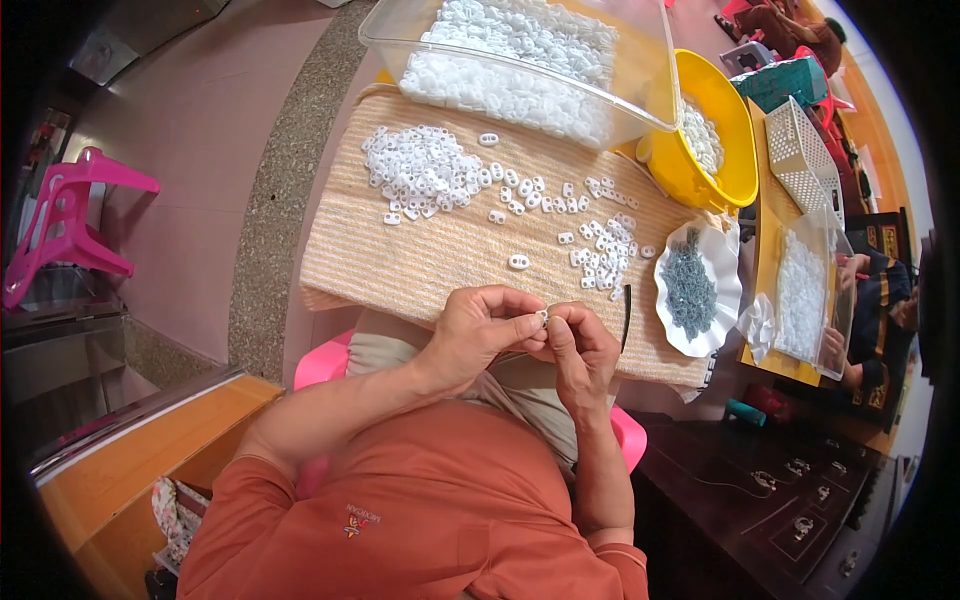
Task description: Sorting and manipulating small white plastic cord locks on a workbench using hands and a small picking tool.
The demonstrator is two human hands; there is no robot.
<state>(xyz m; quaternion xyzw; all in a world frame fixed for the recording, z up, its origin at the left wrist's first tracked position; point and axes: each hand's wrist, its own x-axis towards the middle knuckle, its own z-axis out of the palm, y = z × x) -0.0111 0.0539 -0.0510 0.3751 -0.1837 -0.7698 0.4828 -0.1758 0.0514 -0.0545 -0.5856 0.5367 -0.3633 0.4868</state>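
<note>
Table: one cloth-covered table (440,262) is seen, its striped top stretched out in front of the lap.
Clear bin: one clear bin (642,70) is placed at the table's far edge; its white contents (510,60) are too many to be counted.
Yellow bucket: one yellow bucket (735,130) is placed beside the bin, at the far right corner; more pale pieces (700,140) are held in it, uncountable.
Scalloped dish: one white dish (723,290) is set at the table's right edge, heaped with small dark grey parts (690,290).
Hands: two are brought together over the table's near edge, both elbows bent. The left hand (483,318) is angled in from the lower left, its forearm slanted; the right hand (585,352) is held up on a nearly upright forearm.
White heaps: two are counted, a larger heap (420,172) at the left and a looser cluster (605,250) at the right, with more than ten scattered two-hole pieces (525,187) strewn between.
Black strip: one black strip (627,318) is left lying just beside the right hand.
Lone piece: one white oval (518,262) is set apart, beyond the hands.
Small piece: one small white piece (544,315) is pinched between thumb and fingers (518,328) of both hands, fingertips nearly meeting; its shape is mostly covered.
</note>
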